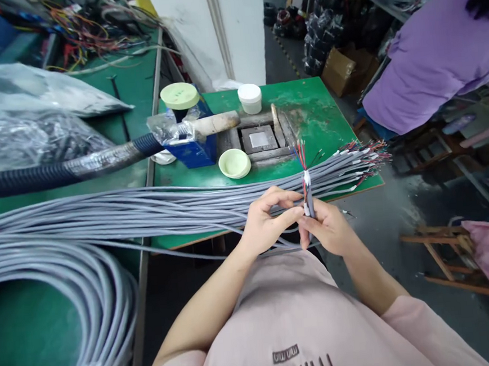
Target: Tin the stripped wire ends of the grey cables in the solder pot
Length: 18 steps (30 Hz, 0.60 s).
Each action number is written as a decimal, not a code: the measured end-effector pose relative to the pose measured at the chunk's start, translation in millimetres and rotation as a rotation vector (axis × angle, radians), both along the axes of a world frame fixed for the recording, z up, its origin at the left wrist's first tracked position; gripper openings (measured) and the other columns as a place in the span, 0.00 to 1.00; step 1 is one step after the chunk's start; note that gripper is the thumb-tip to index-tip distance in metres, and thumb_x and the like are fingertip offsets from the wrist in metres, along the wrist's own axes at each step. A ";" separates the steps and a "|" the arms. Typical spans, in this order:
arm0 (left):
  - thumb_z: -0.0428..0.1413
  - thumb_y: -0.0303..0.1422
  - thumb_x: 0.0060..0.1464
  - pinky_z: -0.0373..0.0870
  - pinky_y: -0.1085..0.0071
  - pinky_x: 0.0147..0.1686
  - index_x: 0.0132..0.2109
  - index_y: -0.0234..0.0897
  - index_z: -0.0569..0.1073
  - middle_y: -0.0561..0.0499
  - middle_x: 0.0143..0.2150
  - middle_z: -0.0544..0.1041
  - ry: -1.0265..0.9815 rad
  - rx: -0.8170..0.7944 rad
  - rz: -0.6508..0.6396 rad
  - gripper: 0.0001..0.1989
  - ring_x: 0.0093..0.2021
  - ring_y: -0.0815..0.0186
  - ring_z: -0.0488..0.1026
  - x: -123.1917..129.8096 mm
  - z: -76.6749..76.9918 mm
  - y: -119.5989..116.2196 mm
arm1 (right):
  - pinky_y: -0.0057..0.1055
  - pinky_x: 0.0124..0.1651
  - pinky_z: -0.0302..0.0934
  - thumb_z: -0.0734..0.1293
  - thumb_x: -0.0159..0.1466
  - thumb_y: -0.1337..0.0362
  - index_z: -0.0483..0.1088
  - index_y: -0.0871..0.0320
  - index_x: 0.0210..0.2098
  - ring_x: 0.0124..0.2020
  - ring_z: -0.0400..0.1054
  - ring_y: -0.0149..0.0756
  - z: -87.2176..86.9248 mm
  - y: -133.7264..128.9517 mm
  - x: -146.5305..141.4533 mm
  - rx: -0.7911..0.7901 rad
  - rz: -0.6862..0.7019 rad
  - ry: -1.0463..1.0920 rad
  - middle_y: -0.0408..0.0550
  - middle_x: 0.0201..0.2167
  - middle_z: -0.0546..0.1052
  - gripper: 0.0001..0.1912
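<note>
Between my two hands a few grey cable ends [309, 200] stand upright, with white wrapping below their bared red, blue and dark wires. My right hand [330, 227] is closed around the grey jackets from the right. From the left, my left hand [268, 218] pinches at the lower white-wrapped end with thumb and fingers. Just behind them lies a thick bundle of grey cables [212, 199], its stripped, multicoloured wire ends [369, 156] fanned out at the table's right edge.
A solder pot [259, 139] is set into the green table [305, 99]. Around it are a pale green dish [234, 164], a white tub [250, 98] and a fume hose [140, 149] on a blue box [195, 150]. Coiled cable [108, 284] lies left. A person in purple [442, 60] is at right.
</note>
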State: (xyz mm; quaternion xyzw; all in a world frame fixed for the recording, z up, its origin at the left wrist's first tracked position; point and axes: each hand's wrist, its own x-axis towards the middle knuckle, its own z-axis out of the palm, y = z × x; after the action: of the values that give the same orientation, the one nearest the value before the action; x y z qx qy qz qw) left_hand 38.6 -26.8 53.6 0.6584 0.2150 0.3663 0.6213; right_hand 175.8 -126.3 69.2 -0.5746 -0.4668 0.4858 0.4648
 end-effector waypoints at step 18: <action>0.66 0.37 0.45 0.66 0.76 0.28 0.28 0.33 0.78 0.54 0.24 0.73 -0.112 -0.580 -0.005 0.11 0.24 0.75 0.67 7.4 -1.2 -2.0 | 0.26 0.27 0.63 0.54 0.71 0.52 0.69 0.60 0.29 0.19 0.70 0.29 -6.4 2.6 -5.5 0.002 0.029 -0.058 0.42 0.18 0.74 0.24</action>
State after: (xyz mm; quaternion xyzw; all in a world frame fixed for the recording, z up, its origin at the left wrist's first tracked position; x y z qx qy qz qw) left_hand 46.1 -28.9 52.5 0.4326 0.2745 0.3237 0.7954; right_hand 170.3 -123.7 62.8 -0.5813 -0.4886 0.4751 0.4446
